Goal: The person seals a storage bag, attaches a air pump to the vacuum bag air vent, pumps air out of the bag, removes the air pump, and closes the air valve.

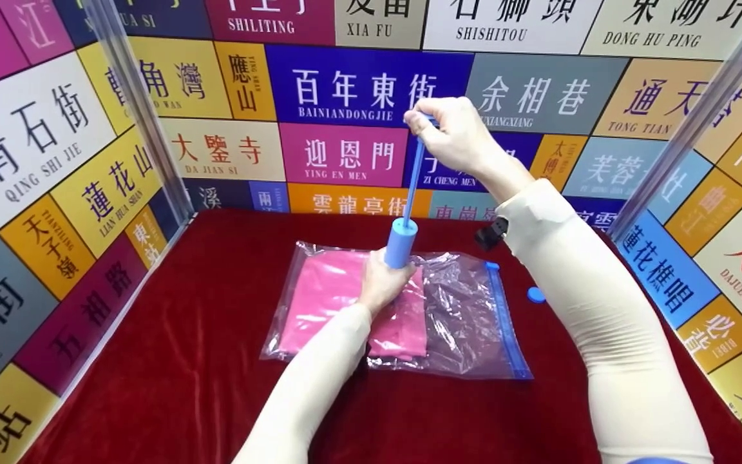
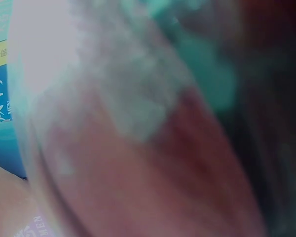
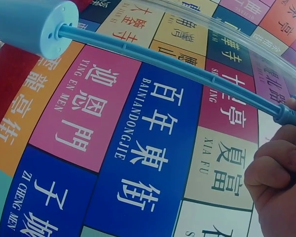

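A blue hand pump [image 1: 400, 242] stands nearly upright over a clear plastic storage bag [image 1: 461, 309]. Folded pink cloth [image 1: 326, 303] fills the left part of the bag. My left hand [image 1: 384, 280] grips the lower part of the pump's barrel, down against the bag. High above, my right hand [image 1: 451, 132] curls round the pump's handle, with the thin rod [image 3: 167, 61] drawn far out of the barrel. In the right wrist view the fingers wrap the handle end. The left wrist view is mostly blurred, and the pump's base is hidden behind the left hand.
A blue zip strip [image 1: 506, 322] runs along the bag's right edge. Near it, a small round blue cap [image 1: 536, 295] lies on the dark red cloth [image 1: 216, 322] that covers the table. Walls printed with colourful signs [image 1: 371, 84] enclose the back and both sides.
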